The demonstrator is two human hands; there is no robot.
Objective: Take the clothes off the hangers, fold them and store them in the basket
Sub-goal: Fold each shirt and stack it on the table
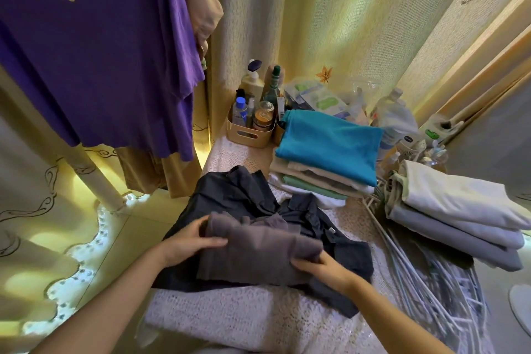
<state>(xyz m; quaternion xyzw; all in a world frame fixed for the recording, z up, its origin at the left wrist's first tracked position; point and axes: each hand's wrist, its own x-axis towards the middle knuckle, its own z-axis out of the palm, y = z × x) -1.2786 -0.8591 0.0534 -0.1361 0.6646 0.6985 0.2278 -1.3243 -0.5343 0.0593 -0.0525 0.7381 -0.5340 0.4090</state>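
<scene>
- Now the grey garment (258, 250) lies part-folded on top of a dark shirt (244, 195). Its long axis runs crosswise in front of the person, from one hand to the other.
- The left hand (192, 241) holds the garment's left end between thumb and fingers. The right hand (321, 267) grips the right end, fingers tucked under the cloth — each hand is nearest its own end.
- Judged from that, the next fold would bring the two ends together across the long axis.
- Beneath the garment and the dark shirt is a lace-covered tabletop (230, 319).
- Behind the garment stands a folded stack topped in teal (330, 144). To the garment's right are a pale stack (459, 210) and a heap of hangers (431, 282).
- Above and left of the garment hangs a purple T-shirt (100, 52) — not yet taken down.
- The storage basket cannot be made out.
</scene>
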